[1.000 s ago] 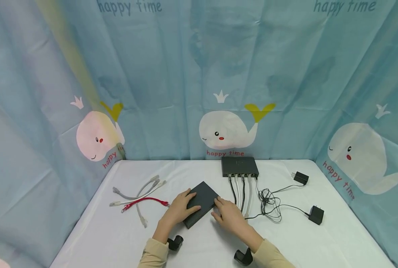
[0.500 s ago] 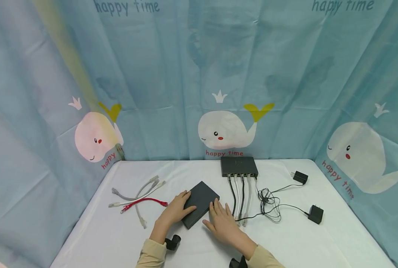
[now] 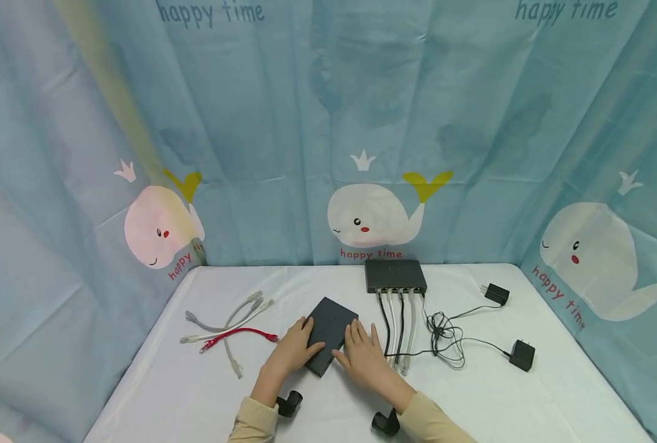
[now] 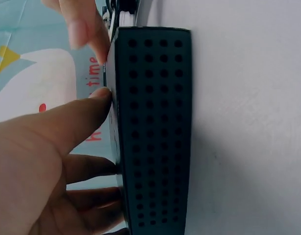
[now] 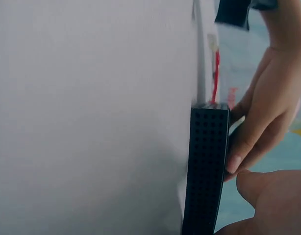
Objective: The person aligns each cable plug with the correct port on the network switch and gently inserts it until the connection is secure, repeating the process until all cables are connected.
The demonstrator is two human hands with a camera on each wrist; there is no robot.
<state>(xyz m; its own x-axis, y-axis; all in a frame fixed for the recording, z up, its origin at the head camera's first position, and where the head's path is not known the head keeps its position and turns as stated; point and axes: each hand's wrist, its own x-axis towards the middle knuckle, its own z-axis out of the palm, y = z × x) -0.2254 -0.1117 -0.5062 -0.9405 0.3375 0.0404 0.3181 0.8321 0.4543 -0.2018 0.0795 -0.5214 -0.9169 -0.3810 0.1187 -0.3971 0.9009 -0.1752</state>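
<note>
On the counter (image 3: 157, 394), near the middle: a flat black box (image 3: 331, 332), lying at a slant between the two hands, its near side pierced with rows of small round holes (the left wrist view shows these best).
Left hand (image 3: 294, 351): spread along the box's left side, thumb touching the top near the front, the other fingers farther back; it rests there rather than wrapping round.
Right hand (image 3: 364, 360): fingers fairly straight, thumb held apart from them, fingertips touching the box's right edge.
Second box (image 3: 396, 275): black too, at the back of the counter, black and pale cables (image 3: 413, 326) running from its front sockets to near the right hand.
Cords (image 3: 441, 332): thin, black and tangled, leading to two black plugs (image 3: 522, 355) on the right.
Loose cables: a red cable (image 3: 251, 330), a white cable (image 3: 190, 338) and some grey ones, crossing left of the left hand.
Sleeves (image 3: 430, 421): beige, a small black device (image 3: 290, 403) by each wrist.
Curtain (image 3: 284, 123): blue, printed with whales.
</note>
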